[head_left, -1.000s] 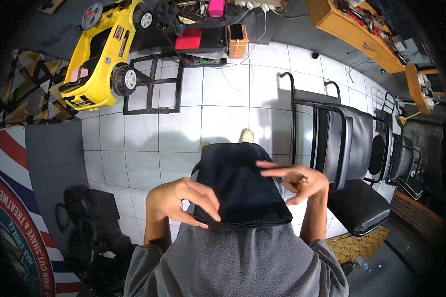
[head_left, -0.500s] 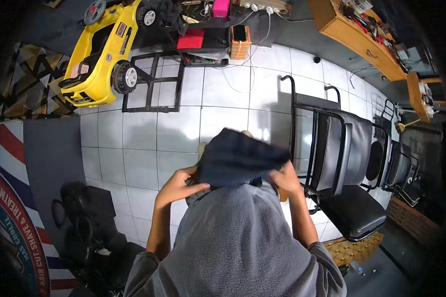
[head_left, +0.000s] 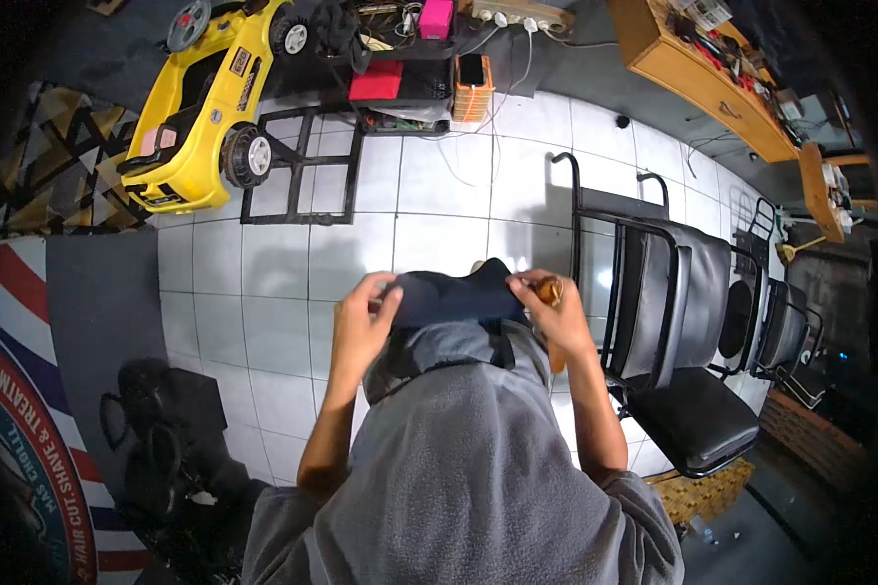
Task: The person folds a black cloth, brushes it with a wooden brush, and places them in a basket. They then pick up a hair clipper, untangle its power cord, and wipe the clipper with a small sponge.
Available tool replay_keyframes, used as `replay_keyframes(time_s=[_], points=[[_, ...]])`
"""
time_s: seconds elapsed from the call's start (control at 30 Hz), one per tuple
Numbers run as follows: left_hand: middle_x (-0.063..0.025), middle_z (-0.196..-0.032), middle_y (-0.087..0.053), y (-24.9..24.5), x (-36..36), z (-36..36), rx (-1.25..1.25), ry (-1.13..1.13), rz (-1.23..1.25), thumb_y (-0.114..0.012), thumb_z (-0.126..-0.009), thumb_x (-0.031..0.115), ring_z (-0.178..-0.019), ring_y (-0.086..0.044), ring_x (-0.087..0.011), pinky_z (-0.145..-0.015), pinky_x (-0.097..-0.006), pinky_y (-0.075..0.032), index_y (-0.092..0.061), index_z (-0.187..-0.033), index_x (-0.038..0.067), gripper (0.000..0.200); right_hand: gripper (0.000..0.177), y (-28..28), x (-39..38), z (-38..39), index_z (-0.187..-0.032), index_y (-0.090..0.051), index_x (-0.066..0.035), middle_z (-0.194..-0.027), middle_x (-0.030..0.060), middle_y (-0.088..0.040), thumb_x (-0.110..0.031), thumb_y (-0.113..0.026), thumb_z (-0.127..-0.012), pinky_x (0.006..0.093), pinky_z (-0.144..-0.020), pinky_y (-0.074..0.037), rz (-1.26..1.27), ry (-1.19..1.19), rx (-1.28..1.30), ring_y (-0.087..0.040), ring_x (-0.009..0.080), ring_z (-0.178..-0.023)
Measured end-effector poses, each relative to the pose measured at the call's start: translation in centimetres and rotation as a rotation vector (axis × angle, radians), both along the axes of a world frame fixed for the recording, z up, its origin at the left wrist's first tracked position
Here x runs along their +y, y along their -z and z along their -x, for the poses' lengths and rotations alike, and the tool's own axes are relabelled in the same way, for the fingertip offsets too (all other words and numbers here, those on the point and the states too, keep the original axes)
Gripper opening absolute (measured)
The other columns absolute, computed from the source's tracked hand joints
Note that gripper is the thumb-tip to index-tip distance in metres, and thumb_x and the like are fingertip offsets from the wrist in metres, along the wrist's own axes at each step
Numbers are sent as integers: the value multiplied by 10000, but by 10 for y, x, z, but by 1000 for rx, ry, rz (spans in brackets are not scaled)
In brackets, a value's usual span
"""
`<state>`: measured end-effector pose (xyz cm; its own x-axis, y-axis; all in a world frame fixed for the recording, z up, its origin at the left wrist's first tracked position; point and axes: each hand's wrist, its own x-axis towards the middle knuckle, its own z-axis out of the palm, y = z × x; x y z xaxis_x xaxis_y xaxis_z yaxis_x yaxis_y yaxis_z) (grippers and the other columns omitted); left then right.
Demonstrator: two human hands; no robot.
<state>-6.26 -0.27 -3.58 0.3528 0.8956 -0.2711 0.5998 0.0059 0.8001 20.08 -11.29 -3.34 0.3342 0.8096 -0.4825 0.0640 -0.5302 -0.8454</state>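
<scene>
A dark navy cloth [head_left: 456, 298] is stretched sideways between my two hands, just above my lap. My left hand [head_left: 365, 320] pinches its left end between thumb and fingers. At the other end, my right hand [head_left: 554, 314] grips the upper right corner, where the edge rises to a small peak. A shiny brown, rounded thing [head_left: 548, 290] shows at the fingers of my right hand. Below the cloth lie my grey trousers [head_left: 449, 343] and the grey top [head_left: 478, 458] I wear.
Black padded chairs [head_left: 678, 302] stand on the right. A yellow toy car [head_left: 190, 146] and a black metal frame [head_left: 300, 216] are at the upper left. A shelf with a red item [head_left: 376, 81] stands ahead, a wooden drawer unit [head_left: 712, 93] at upper right. White tiles [head_left: 444, 239] cover the floor.
The cloth has gone from a broad, slanted, raised sheet to a narrower band held level. My left hand has turned more upright and risen; my right hand has moved slightly up and left.
</scene>
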Motion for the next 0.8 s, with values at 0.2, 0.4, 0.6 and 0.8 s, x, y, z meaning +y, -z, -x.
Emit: replay_keyframes(time_s=[0.2, 0.4, 0.6, 0.8], points=[[-156, -1097, -603, -30, 63, -27, -52, 269, -106, -737, -832, 167, -831, -609, -185, -669, -312, -505, -587, -1248, 51, 458, 461, -49, 52, -15, -1162, -657, -64, -871, 92, -623, -66, -787, -720, 284, -673, -456, -263, -241, -436, -569, 158, -717], [-172, -1030, -578, -72, 70, -50, 92, 200, -405, -795, -649, 21, -896, -587, -338, -805, -386, -480, -591, -1248, 44, 633, 449, -73, 76, -18, -1152, -657, -67, -834, 132, -601, 7, -737, -717, 335, -707, -476, -379, -54, -474, -606, 215, -738], [-98, -926, -622, -104, 81, -46, 57, 217, -491, -790, -700, 66, -884, -587, -253, -793, -352, -457, -645, -1204, 68, 525, 448, -90, 80, -23, -1158, -660, -55, -829, 105, -598, -19, -743, -720, 292, -655, -458, -522, -92, -640, -559, 177, -676], [-32, -840, -600, -115, 85, -28, -124, 180, -294, -784, -742, 112, -776, -496, -128, -710, -258, -421, -652, -1230, 92, 506, 433, -111, 71, -27, -1162, -670, -34, -777, -2, -540, -29, -766, -739, 208, -534, -324, -395, 47, -209, -427, 33, -616]])
